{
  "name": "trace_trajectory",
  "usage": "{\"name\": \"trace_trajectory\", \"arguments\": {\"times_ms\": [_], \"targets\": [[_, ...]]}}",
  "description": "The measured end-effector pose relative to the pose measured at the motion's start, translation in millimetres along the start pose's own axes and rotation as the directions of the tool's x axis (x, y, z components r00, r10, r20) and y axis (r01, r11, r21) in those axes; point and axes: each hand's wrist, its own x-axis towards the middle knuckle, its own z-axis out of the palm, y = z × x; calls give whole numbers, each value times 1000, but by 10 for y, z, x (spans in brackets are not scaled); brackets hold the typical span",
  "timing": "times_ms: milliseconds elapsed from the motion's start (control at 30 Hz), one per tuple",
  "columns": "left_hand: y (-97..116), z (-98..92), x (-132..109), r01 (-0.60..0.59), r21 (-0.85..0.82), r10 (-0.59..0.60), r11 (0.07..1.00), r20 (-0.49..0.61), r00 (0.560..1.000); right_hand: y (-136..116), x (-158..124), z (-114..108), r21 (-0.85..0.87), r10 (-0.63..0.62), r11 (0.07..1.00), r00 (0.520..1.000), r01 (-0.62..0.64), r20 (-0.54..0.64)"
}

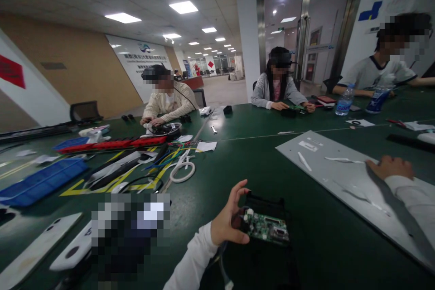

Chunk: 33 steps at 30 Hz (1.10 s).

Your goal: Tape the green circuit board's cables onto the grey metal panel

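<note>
My left hand [231, 217] curves around the left edge of a green circuit board [268, 227], thumb below and fingers above. The board has white and metal connectors and sits at a black plastic housing [267, 201], whose lower part is lost in the dark. A grey cable [224, 267] hangs below that hand. Off to the right, my right hand [390, 167] is curled over a light grey panel [299, 147]; its fingertips are hidden. A thin white strip [343, 160] ends at these fingers. A dark grey band [394, 204] runs down from the hand.
Left are blue trays [44, 179], red strips [112, 144], a white cable coil [182, 172], a white phone-shaped slab [41, 249] and blurred-out devices [132, 235]. A small wrench [213, 130] lies farther back. Bottles [345, 100] stand beyond the panel. Three people sit across the table.
</note>
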Motion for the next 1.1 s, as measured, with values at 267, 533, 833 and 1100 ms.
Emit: {"name": "trace_trajectory", "arguments": {"times_ms": [267, 533, 833, 1100], "targets": [[266, 180, -25, -21, -201, 25, 979, 17, 1000, -1239, -483, 68, -65, -363, 926, 926, 371, 108], [333, 100, -85, -116, -207, 82, 971, -165, 983, -2365, -1339, -39, 177, -757, 641, 654, 746, -14], [415, 1, -133, -246, -216, 149, 945, -384, 911, -2587, -1828, -270, 371, -892, 398, 449, 839, -59], [323, -142, -158, -247, -203, 140, 947, -432, 891, -2559, -2170, -556, 596, -953, 191, 293, 780, -77]]}}
